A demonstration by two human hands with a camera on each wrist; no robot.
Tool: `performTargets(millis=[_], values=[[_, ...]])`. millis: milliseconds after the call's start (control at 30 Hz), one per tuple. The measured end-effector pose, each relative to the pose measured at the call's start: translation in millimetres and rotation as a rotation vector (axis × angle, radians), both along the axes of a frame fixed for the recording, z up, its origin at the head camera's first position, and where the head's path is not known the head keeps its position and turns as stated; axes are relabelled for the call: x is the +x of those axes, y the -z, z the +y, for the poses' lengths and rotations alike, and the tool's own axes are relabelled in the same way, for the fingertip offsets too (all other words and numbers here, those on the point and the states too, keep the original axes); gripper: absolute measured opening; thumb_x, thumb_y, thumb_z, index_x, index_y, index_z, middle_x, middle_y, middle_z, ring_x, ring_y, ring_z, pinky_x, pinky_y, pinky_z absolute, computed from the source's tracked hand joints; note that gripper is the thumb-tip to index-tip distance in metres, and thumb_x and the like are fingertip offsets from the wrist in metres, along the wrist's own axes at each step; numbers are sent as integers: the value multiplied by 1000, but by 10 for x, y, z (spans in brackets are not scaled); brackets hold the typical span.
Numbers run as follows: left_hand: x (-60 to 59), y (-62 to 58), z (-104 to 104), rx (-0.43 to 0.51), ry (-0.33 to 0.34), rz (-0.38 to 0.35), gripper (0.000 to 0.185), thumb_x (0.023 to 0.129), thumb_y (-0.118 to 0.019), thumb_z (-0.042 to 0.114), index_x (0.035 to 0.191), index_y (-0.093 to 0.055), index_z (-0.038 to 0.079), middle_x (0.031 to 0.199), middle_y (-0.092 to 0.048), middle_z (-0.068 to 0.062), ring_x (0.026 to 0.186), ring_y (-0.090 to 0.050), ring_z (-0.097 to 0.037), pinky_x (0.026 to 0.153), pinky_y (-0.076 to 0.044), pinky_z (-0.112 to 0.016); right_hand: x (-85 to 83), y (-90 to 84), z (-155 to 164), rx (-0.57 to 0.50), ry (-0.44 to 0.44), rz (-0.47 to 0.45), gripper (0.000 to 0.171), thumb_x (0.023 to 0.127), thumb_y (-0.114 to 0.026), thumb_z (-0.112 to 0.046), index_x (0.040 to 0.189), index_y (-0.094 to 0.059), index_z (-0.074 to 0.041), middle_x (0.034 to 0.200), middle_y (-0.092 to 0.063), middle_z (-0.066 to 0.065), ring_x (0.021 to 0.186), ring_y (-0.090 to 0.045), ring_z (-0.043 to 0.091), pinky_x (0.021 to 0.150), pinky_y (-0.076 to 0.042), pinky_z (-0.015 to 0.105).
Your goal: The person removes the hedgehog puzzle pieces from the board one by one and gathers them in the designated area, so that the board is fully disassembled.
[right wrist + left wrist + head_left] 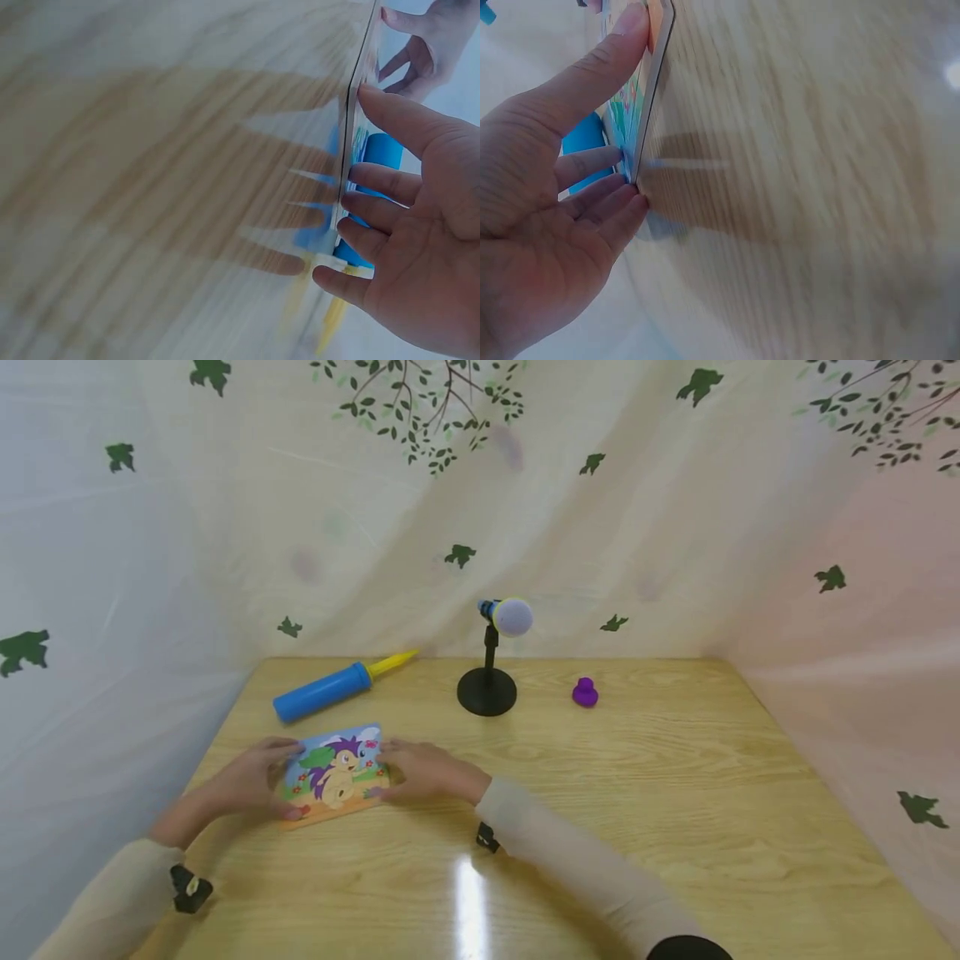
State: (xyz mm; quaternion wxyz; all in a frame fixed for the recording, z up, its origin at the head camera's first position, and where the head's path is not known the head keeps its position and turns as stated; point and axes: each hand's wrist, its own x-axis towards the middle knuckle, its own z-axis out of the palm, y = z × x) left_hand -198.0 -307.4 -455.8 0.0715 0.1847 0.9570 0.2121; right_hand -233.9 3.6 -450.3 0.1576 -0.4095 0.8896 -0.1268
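Observation:
A flat picture board (337, 781), printed with a purple-haired hedgehog, lies at the left of the table. My left hand (251, 777) touches its left side, the thumb near the front corner and the fingers farther back. Along the opposite side, my right hand (427, 770) rests its spread fingertips. The left wrist view shows the left thumb straight over the board's edge (654, 90). Fingers of the right hand (420, 202) reach almost straight to the board's rim (349, 127) in the right wrist view.
Behind the board lies a blue hand pump (322, 693) with a yellow nozzle. A toy microphone (513, 617) on a black stand (487, 692) stands at the back centre, and a small purple knob-shaped object (585, 693) sits to its right. A leaf-printed cloth (600, 543) hangs behind the wooden table (637, 793).

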Motion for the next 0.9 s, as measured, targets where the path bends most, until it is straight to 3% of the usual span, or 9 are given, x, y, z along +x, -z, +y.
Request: performTargets(millis=[233, 467, 900], values=[[-94, -3, 231, -14, 31, -31, 108, 64, -93, 54, 147, -50, -2, 151, -42, -34, 136, -40, -58, 106, -38, -73, -41, 49, 300, 1, 20, -4, 68, 100, -61, -50, 154, -45, -14, 166, -33, 4, 156, -28, 19, 125, -28, 35], [-222, -14, 526, -16, 36, -93, 108, 68, -90, 57, 151, -47, 3, 156, -39, -30, 142, -36, -54, 110, -36, -71, -87, 25, 651, -11, 60, -73, 70, 96, -69, -45, 155, -45, -14, 168, -30, 4, 156, -27, 21, 126, -26, 35], [-389, 30, 977, 34, 78, -131, 106, 70, -90, 53, 154, -45, 7, 160, -36, -23, 146, -34, -49, 115, -33, -66, -85, 42, 1165, -42, 131, -113, 70, 95, -71, -45, 154, -46, -17, 168, -28, 4, 155, -28, 25, 126, -27, 42]])
